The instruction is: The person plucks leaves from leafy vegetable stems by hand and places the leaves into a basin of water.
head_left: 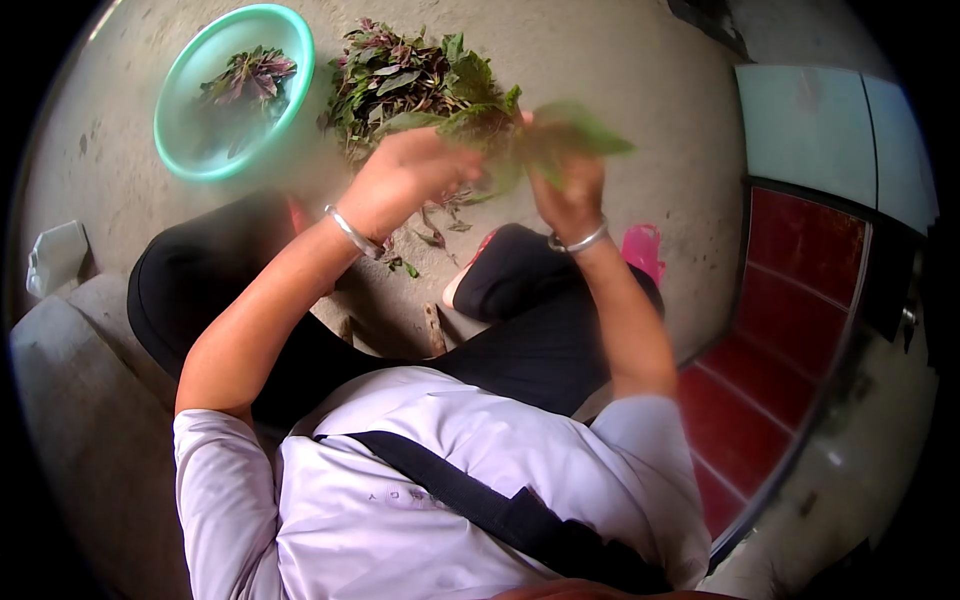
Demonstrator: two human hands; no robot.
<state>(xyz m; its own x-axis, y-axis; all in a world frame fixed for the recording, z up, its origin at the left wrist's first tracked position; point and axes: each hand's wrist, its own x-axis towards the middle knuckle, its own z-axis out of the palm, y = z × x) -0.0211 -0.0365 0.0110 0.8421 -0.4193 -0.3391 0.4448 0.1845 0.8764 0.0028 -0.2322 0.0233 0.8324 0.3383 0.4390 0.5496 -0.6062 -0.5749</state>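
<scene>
My right hand (570, 192) is closed around a leafy green sprig (575, 135), its broad leaves blurred by motion. My left hand (412, 178) is close by on the left, with its curled fingers smeared by movement against the leaves, so whether it grips any cannot be made out. Just beyond both hands, a heap of green and purplish leafy greens (400, 80) lies on the concrete floor. To its left stands a mint-green plastic basin (178, 135) with a small bunch of purple-green leaves (258, 75) inside.
Loose leaf scraps (432, 235) are scattered on the floor below my hands. A pink plastic bag (643, 250) sits beside my right knee. Red tiles (800, 250) and pale panels line the right side. A whitish container (58, 258) is at the far left.
</scene>
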